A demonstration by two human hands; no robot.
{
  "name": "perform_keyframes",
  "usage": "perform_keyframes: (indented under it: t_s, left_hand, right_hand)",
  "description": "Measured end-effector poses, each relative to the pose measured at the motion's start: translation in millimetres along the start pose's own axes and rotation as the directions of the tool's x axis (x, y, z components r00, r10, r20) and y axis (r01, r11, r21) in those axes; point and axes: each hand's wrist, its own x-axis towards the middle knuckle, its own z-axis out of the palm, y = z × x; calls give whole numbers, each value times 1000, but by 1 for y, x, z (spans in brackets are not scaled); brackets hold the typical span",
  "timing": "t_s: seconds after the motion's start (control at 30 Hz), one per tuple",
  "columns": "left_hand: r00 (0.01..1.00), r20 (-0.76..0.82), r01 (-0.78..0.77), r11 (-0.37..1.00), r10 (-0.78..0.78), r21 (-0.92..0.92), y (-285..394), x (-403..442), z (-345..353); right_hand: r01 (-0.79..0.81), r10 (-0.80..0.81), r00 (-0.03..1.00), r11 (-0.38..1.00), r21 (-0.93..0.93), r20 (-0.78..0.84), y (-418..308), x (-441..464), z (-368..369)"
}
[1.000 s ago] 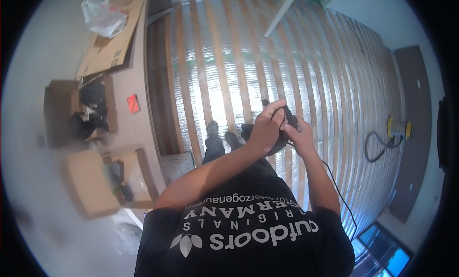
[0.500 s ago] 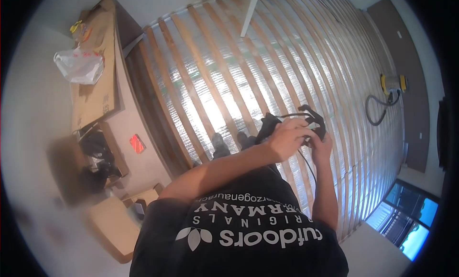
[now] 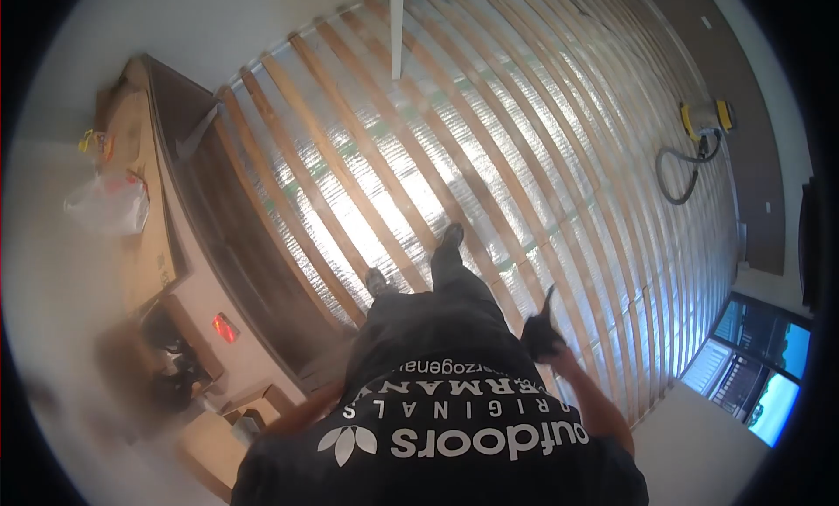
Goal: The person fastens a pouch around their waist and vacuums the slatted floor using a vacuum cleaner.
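Head view | right hand (image 3: 556, 354) holds 1 black item (image 3: 540, 330); left out of view, cannot tell | wooden strips (image 3: 454, 161) laid over foil (image 3: 409, 163); remainder unclear

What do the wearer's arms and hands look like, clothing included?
Black short-sleeved T-shirt with white upside-down lettering and a white leaf emblem on the front. Left forearm and right forearm are bare where visible, no watch or band showing. Right hand is mostly hidden, blurred; left hand is out of view.
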Motion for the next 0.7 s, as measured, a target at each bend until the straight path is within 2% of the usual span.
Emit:
perform_keyframes:
  t_s: [0.07, 0.17, 0.27, 0.47, 0.7]
  left_hand:
    - [990, -41, 125, 971, -136, -205, 32, -24, 8]
    - [976, -108, 133, 912, -188, -389, 96, -33, 4]
    - [966, -196, 55, 870, -171, -489, 173, -27, -16]
    - [948, -315, -119, 854, -55, -506, 312, -19, -76]
    - [976, -217, -94, 874, -13, -477, 400, -5, -127]
  right_hand:
    - [96, -146, 978, 948, 302, 148, 119, 43, 30]
    - [2, -74, 978, 938, 347, 193, 111, 30, 11]
    - [-76, -1, 984, 899, 432, 176, 81, 35, -32]
    - [-90, 56, 996, 725, 682, 72, 32, 70, -123]
    - [-47, 84, 996, 562, 826, -1, -1, 88, -174]
